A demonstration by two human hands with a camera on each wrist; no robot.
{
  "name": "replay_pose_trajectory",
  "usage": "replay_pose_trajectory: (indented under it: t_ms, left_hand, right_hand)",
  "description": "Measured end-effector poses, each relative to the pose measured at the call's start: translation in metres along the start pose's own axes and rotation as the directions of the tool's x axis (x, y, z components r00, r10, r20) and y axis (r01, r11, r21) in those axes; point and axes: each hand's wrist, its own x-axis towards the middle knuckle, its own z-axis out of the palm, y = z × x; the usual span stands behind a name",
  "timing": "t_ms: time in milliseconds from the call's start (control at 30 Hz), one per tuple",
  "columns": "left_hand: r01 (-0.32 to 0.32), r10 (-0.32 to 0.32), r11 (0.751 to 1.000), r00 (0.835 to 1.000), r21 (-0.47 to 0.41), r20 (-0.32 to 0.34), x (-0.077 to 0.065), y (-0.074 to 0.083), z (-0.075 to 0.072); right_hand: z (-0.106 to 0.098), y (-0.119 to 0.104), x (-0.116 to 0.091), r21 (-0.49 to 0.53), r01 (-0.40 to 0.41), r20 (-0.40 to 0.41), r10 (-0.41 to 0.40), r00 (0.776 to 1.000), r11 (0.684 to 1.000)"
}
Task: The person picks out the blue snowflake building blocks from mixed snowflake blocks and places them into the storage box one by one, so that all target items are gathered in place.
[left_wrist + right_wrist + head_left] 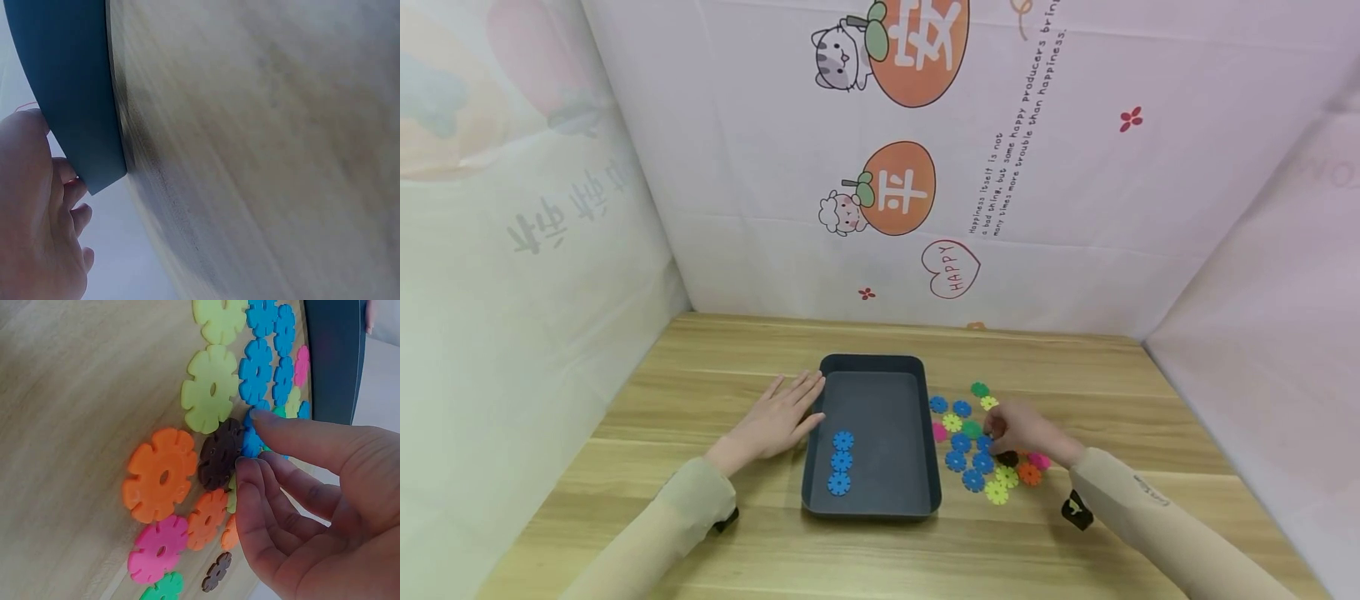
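Observation:
In the head view, my left hand (778,421) rests against the left rim of a dark grey tray (880,500), fingers extended and thumb over the edge. The left wrist view shows this left hand (37,212) beside the tray's outer wall (75,81). Three blue snowflake discs (841,461) lie in a column inside the tray. Right of it, my right hand (1026,432) is down among loose discs. The right wrist view shows its thumb and fingers curled at opposite edges of a blue disc (252,442), next to a dark brown disc (220,453).
Loose discs cover the table right of the tray: several blue ones (973,480), yellow ones (997,492), an orange disc (1029,475), a pink disc (940,432) and a green disc (980,389). A printed white cloth (775,208) stands behind the wooden table (745,342).

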Motion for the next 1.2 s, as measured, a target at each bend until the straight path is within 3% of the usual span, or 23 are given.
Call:
replay_pose_trajectory:
  t_ms: [467, 967, 1200]
  left_hand:
    - [-0.001, 0.001, 1.0, 1.0, 0.0, 0.002, 0.0, 0.0, 0.0]
    - [0.002, -0.002, 1.0, 1.0, -0.012, 0.005, 0.001, 0.001, -0.001]
    - [-0.007, 0.007, 1.0, 1.0, 0.004, 0.0, 0.001, 0.001, 0.0]
  right_hand:
    - [0.001, -0.001, 0.003, 0.02, -0.053, -0.003, 0.053, 0.999, 0.998]
    - [-0.016, -0.006, 0.002, 0.043, 0.014, 0.009, -0.015, 1.0, 0.999]
    - [-0.026, -0.018, 0.011, 0.072, 0.052, -0.024, -0.05, 0.998, 0.996]
